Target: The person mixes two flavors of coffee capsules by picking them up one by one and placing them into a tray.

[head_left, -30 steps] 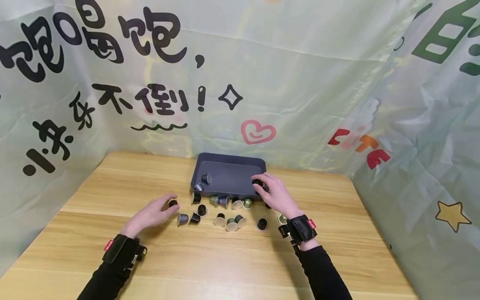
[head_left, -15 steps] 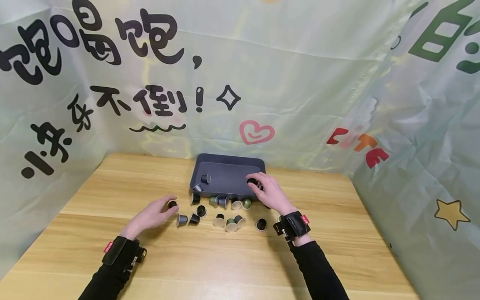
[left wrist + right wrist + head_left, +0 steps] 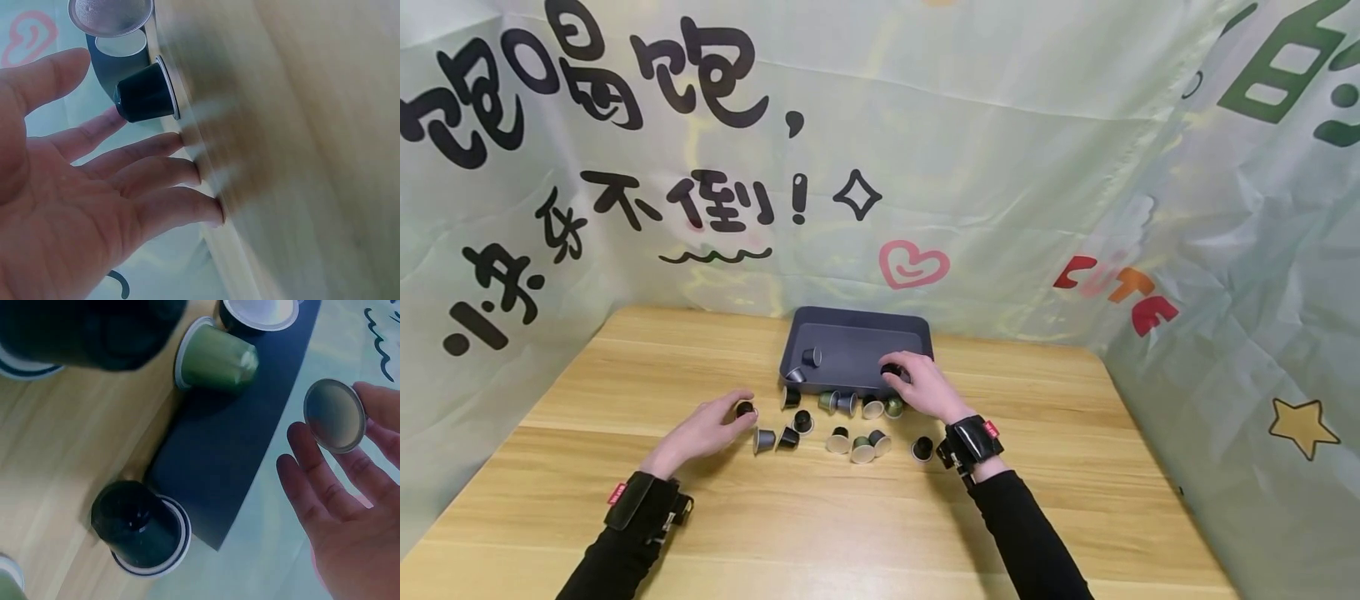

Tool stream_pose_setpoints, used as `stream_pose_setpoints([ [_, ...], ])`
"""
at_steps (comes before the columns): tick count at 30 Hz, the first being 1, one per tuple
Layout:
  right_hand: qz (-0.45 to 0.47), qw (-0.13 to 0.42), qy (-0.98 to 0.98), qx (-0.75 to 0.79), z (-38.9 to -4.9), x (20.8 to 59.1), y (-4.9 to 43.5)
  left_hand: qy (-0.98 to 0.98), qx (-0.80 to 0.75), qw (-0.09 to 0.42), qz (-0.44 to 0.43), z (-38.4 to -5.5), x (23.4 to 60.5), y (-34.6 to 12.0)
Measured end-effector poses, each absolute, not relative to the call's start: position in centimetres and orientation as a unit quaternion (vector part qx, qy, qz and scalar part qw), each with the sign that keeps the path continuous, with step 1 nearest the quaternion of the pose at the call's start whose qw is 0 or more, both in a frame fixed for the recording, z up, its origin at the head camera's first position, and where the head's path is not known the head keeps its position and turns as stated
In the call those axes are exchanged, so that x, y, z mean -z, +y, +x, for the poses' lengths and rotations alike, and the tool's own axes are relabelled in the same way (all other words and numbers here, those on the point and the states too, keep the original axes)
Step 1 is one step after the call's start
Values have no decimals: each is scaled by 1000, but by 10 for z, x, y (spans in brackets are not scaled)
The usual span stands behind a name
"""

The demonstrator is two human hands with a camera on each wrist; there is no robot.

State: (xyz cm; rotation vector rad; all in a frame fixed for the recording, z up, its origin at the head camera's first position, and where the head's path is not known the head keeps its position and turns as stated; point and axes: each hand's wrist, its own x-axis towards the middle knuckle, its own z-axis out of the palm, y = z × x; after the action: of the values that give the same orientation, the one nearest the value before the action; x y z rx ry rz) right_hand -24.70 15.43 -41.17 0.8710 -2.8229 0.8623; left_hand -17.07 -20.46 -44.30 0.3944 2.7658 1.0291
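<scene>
My right hand pinches a black coffee capsule above the right front part of the dark grey tray. In the right wrist view, the foil lid of the held capsule faces the camera. My left hand is at the left, around a black coffee capsule on the table. The left wrist view shows this dark capsule beside the index fingertip, with the thumb apart from it and the other fingertips at the tabletop. Two grey capsules lie in the tray's left front corner, one of them a grey capsule.
Several capsules lie in front of the tray, including a green capsule, a grey-blue capsule and a black capsule. The wooden table meets a printed cloth backdrop behind and at both sides.
My right hand has moved left over the tray, carrying the black coffee capsule. The left hand stays in the same place beside its capsule.
</scene>
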Motion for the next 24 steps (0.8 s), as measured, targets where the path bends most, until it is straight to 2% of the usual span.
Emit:
stream_pose_setpoints([
  [13,280,14,-924,-258,-260,415,144,924,-349,69,139,-171,444,-206],
  [24,270,-3,-932,-242,-269,414,145,925,-345,79,139,-171,443,-204],
])
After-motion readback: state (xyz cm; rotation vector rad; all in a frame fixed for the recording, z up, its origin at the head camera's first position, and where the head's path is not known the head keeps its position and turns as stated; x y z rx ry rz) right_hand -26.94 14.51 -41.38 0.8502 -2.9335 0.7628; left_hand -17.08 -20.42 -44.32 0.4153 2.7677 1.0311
